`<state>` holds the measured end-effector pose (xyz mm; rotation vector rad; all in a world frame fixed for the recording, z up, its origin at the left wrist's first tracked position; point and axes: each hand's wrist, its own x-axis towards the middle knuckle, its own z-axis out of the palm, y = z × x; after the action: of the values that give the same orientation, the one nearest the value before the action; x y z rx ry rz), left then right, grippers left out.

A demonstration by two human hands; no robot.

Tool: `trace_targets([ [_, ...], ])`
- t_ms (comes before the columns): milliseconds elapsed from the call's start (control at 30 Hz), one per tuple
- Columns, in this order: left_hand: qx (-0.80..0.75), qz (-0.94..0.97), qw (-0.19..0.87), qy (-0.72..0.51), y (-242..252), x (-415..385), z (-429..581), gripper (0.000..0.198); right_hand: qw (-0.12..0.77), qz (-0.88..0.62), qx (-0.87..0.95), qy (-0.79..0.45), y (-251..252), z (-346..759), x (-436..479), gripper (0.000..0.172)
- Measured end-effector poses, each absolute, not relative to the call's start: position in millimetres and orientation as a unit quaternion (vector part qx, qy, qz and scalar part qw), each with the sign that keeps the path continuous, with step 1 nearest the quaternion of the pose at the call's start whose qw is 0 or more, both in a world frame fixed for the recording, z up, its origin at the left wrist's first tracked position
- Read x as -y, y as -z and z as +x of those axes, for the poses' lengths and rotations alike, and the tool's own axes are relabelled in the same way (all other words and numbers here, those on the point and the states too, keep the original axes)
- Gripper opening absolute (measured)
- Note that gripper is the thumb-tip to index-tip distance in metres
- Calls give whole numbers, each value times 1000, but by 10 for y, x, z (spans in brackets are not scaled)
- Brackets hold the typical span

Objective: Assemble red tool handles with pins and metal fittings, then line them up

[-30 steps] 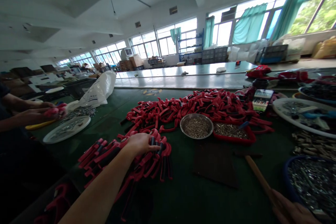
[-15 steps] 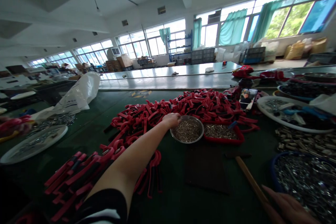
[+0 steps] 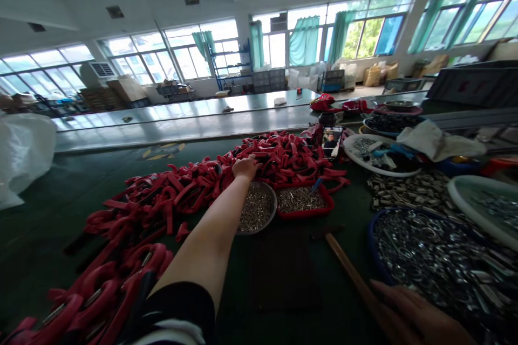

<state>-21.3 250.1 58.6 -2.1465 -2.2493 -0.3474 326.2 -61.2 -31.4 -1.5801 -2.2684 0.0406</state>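
My left hand (image 3: 244,167) reaches forward onto a heap of red plastic clamp-like parts (image 3: 291,156), some with dark handles. Its fingertips are hidden among these parts, so their grip does not show. Beneath my left forearm is a round metal bowl (image 3: 259,210) of small metal pins, partly covered by the arm. A red tray (image 3: 305,213) of longer metal pins, with something blue in it, sits right beside the bowl. At lower right, my right hand (image 3: 421,315) is closed around the wooden handle of a hammer (image 3: 350,267), whose head rests near a dark flat plate (image 3: 283,272).
On the right are a blue-rimmed basin (image 3: 374,248) of shiny metal parts, loose metal pieces (image 3: 408,191) and a white tray (image 3: 352,153). A phone (image 3: 331,143) stands behind the heap. More red clamps (image 3: 97,285) lie at lower left, a plastic bag (image 3: 24,156) at far left.
My view has turned to the right. My left hand has moved from the bowl's rim to the red parts beyond it. The right hand stays at the hammer handle.
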Motion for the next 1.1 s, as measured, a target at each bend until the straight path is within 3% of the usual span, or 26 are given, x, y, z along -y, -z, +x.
trace_targets([
  [167, 737, -648, 25, 191, -655, -2421, -388, 40, 198, -666, 718, 47, 71, 3570, 532, 40],
  [267, 708, -661, 58, 242, -812, -2360, -475, 34, 157, -719, 673, 75, -113, 3823, 410, 44],
  [433, 613, -714, 60, 333, -1198, -1954, -438, 51, 38, -726, 679, 98, -325, 4132, 146, 46],
  [500, 569, -765, 1, 302, -1299, -1665, -352, 57, 1, -732, 678, 72, -374, 4228, 100, 42],
  [567, 512, -832, -67, 204, -1303, -1343, -235, 47, -26, -725, 687, 28, -395, 4291, 119, 35],
  [700, 430, -893, -131, 30, -996, -769, 24, 27, -58, -687, 724, -5, -309, 4263, 295, 23],
  [867, 466, -866, -162, 84, -376, -408, 212, 51, -53, -695, 714, 64, -121, 4119, 427, 25],
  [1100, 542, -823, -123, 118, -3, -137, 260, 20, 40, -743, 660, 108, -276, 4152, 344, 32],
])
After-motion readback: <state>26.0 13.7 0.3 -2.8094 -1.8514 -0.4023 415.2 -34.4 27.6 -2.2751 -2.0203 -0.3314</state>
